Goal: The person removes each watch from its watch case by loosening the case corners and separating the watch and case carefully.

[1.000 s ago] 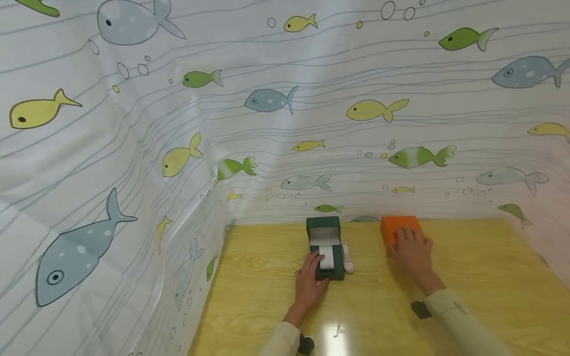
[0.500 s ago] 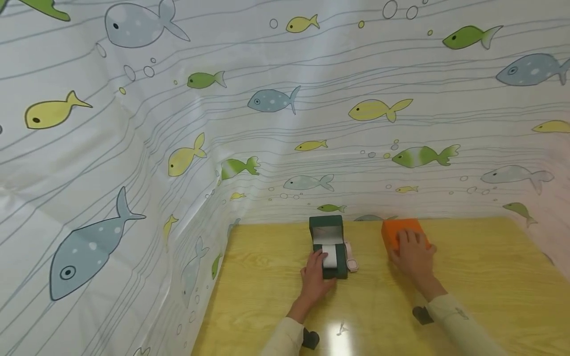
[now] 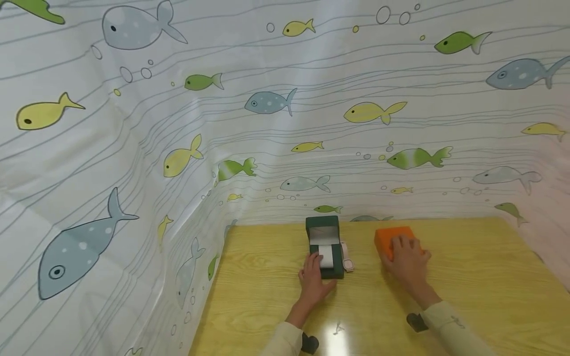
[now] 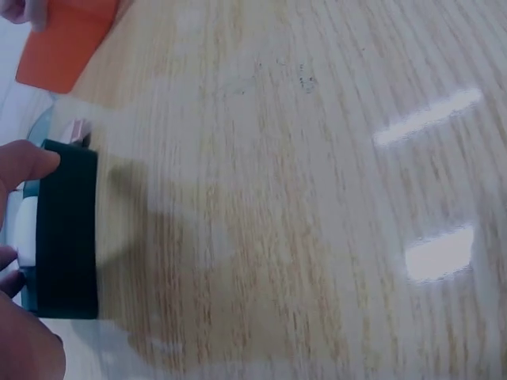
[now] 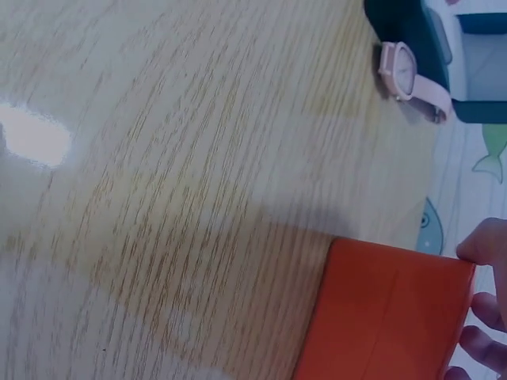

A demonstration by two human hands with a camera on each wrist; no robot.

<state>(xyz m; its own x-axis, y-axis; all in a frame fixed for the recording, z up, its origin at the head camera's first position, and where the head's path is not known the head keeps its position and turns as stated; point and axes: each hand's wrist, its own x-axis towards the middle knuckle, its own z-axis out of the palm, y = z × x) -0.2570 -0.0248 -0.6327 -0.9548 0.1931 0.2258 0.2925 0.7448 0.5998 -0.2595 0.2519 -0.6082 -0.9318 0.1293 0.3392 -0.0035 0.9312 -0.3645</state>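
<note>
Standing open near the back middle of the yellow wooden table (image 3: 467, 277), the dark green box (image 3: 327, 249) had its lid raised upright toward the fish-print cloth (image 3: 133, 148) and a white cushion (image 3: 326, 256) lying in its base. The left hand (image 3: 313, 282) lay against the box's near left corner, and its fingers (image 3: 315, 259) reached up along the left side to the edge of the cushion; in the left wrist view a thumb (image 4: 28, 162) pressed one end of the dark base and other fingertips showed at the far end, so the box sat clasped between them. A pale pink wristwatch (image 5: 408, 79) lay on the table just beside the box's right wall, touching or nearly touching it, and outside any grasp.

To the right, a short gap away, sat the closed orange box (image 3: 392, 240). The right hand (image 3: 407, 259) covered its near right part from above, with fingers (image 3: 401, 243) spread a little over the top and curled down its sides; the right wrist view showed fingertips (image 5: 483, 249) wrapped over the box's far edge, gripping it. The orange box rested flat on the tabletop, well clear of the watch.

Both forearms wore light cream sleeves (image 3: 450, 321). The fish-print cloth rose behind and to the left of the table as a backdrop.
</note>
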